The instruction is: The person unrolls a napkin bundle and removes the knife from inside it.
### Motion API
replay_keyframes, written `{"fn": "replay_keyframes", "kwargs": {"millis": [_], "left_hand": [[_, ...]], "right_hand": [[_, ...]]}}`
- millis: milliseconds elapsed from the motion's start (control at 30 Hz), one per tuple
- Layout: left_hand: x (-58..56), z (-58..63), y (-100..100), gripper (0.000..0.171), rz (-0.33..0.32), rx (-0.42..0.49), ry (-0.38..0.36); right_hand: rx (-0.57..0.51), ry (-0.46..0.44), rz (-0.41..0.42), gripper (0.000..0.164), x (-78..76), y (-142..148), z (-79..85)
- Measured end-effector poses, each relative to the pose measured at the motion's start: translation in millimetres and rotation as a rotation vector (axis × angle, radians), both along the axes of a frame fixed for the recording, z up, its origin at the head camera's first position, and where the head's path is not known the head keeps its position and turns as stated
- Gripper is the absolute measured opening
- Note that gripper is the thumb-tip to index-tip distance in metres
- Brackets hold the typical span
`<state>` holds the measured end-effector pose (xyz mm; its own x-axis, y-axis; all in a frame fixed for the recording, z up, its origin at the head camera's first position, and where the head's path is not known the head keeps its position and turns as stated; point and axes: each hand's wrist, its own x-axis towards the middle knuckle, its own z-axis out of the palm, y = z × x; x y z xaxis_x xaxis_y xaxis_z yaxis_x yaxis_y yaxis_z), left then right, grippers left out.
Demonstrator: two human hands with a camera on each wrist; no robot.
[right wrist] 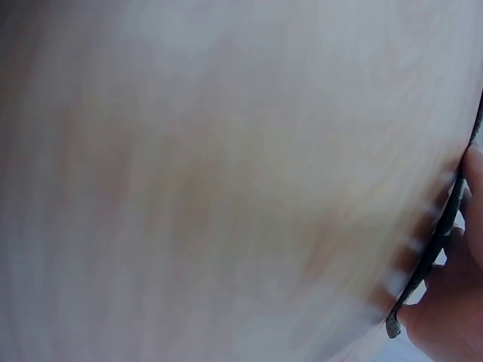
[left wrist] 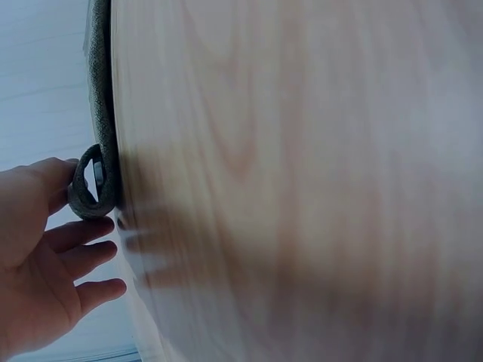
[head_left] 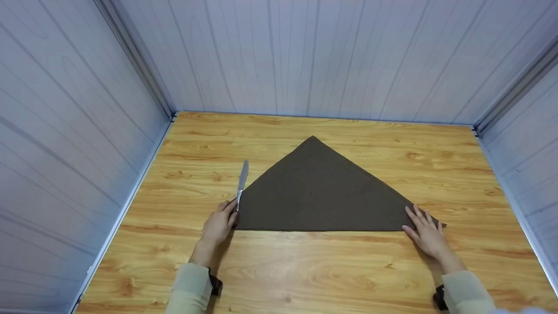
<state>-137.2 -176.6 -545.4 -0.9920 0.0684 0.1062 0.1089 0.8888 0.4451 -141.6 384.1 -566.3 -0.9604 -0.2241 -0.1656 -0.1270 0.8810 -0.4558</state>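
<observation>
A dark brown cloth napkin (head_left: 322,192), folded into a triangle, lies on the table with its peak at the far side. At its left end a silver table knife (head_left: 243,176) points away from me, its lower part covered by my hand and the cloth. My left hand (head_left: 220,222) grips the cloth there. In the left wrist view the napkin's edge (left wrist: 106,181) curls into a loop with a bit of metal inside, between the thumb and fingers of the left hand (left wrist: 45,249). My right hand (head_left: 427,233) rests with spread fingers on the napkin's right corner.
The wood-grain table (head_left: 296,270) has pale panelled walls at the back (head_left: 296,61), left (head_left: 65,131) and right (head_left: 532,131). Dark wrist devices show under both sleeves.
</observation>
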Motion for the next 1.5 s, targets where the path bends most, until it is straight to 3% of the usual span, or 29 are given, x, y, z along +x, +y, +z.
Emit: {"fn": "replay_keyframes", "kwargs": {"millis": [300, 900, 1500], "left_hand": [[0.8, -2.3, 1.4, 0.040, -0.005, -0.003, 0.031], [1.8, -4.0, 6.9, 0.051, -0.014, -0.027, 0.016], [3.1, -2.7, 1.3, 0.066, -0.018, -0.015, -0.045]], "right_hand": [[-0.007, 0.004, 0.001, 0.064, -0.2, 0.2, 0.1], [-0.005, -0.003, 0.002, 0.066, 1.5, -1.2, 0.4], [-0.005, 0.000, -0.001, 0.065, 0.9, -1.3, 1.4]]}}
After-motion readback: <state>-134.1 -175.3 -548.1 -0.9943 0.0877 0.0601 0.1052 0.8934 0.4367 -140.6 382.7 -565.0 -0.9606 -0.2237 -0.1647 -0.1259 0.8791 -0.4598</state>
